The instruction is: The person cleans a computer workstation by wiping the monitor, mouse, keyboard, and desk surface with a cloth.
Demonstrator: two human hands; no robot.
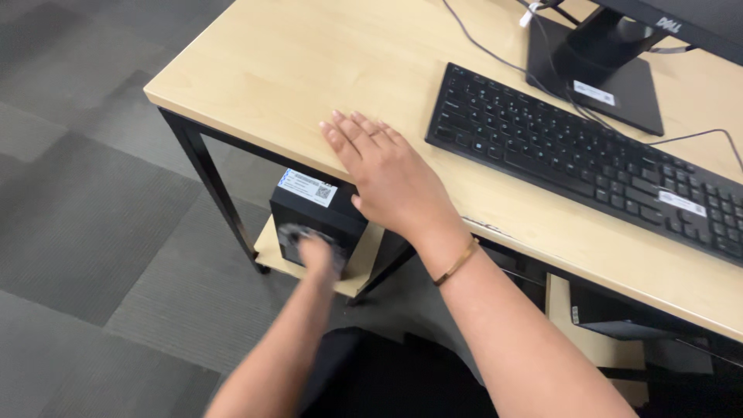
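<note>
Below, blurred left hand (316, 251), grip unclear, touches black computer tower (317, 217); open right hand (387, 174) flat on desk (271, 70) beside keyboard (588, 159)

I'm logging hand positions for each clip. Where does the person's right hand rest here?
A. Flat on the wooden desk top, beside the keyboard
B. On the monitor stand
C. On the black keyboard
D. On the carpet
A: the right hand lies palm-down on the light wooden desk, just left of the black keyboard and not touching it, while the left hand reaches to the small black computer on the shelf below.

Wooden desk (263, 70), keyboard (588, 159), monitor stand (596, 77)
</note>
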